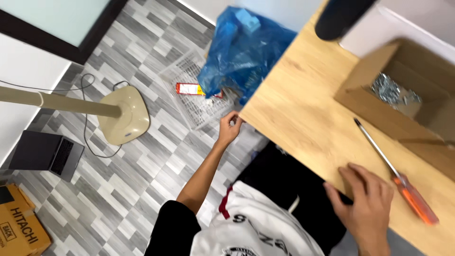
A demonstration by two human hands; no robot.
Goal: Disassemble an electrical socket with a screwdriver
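Fingers of the left hand (230, 127) curl loosely at the corner of the wooden tabletop (303, 109), while the right hand (366, 201), fingers spread, presses flat on its near edge beside an orange-handled screwdriver (398, 176) and a cardboard box (403, 90).

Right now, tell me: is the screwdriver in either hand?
No. The screwdriver lies on the wooden table, just beside the right hand, untouched.
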